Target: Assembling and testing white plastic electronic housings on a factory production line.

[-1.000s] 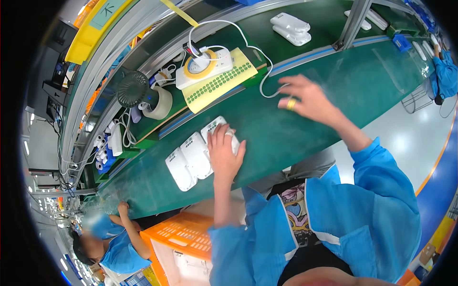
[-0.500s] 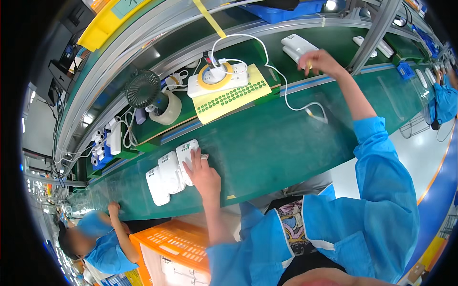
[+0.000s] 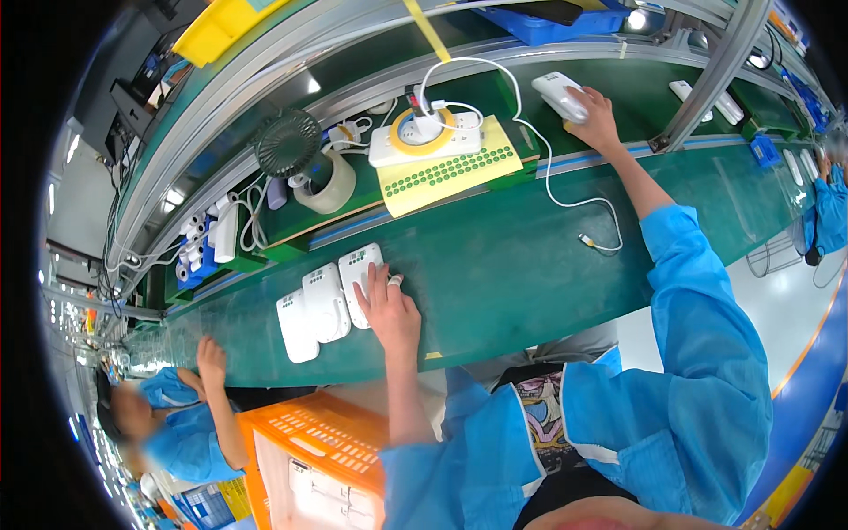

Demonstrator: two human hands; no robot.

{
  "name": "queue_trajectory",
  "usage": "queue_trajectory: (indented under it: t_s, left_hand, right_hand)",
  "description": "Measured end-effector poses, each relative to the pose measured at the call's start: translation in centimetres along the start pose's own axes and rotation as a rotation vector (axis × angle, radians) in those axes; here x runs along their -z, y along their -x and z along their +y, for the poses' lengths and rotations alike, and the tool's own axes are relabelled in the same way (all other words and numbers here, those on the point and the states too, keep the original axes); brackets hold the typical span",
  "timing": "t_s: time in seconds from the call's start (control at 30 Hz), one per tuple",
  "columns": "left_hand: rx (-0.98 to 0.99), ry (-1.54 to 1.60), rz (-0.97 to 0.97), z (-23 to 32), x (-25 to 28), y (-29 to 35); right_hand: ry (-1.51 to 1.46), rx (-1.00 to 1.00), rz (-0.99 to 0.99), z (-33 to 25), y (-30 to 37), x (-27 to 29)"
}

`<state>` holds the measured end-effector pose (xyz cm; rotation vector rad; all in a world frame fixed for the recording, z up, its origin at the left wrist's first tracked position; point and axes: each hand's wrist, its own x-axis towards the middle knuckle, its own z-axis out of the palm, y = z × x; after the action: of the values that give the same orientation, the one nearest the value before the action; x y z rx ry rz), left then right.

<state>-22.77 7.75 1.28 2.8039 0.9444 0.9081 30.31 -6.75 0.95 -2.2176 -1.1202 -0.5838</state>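
Observation:
On the green bench, several white rounded plastic devices [image 3: 298, 327] lie side by side, slightly overlapping. My left hand [image 3: 393, 314] rests on the rightmost white device [image 3: 356, 269], fingers spread over its right edge. Up on the rear shelf, my right hand [image 3: 594, 124] is closed around the near end of another white device [image 3: 555, 91]; the thumb side is partly hidden. Between the hands, a white charging cable [image 3: 609, 212] runs down from the power strip [image 3: 468, 141], its plug end lying loose on the bench.
A small black fan [image 3: 289, 143] and a roll of tape [image 3: 331, 185] stand behind the bench. Yellow paper with green dots [image 3: 452, 177] lies below the strip. A metal post [image 3: 720, 75] rises at right. An orange crate [image 3: 327, 433] and a co-worker [image 3: 181, 420] are at lower left.
My right hand has come down onto the white device on the shelf and taken hold of it. The left hand stays at the row of devices. The cable's plug end appears in a different position.

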Motion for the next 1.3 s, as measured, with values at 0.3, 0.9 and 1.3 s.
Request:
queue_trajectory:
  t_s: [0.3,0.9,1.3]
  left_hand:
    - [-0.054,0.082,0.057,0.4,0.5,0.1]
    - [-0.158,0.385,-0.294,9.5,-0.4,1.1]
    - [-0.141,0.531,-0.266,9.7,-0.1,1.7]
  right_hand:
    - [-0.309,-0.057,0.064,-7.6,10.3,11.2]
    - [-0.348,0.016,-0.289,-22.5,22.4,13.0]
    - [0.105,-0.025,-0.167,-15.3,21.6,15.0]
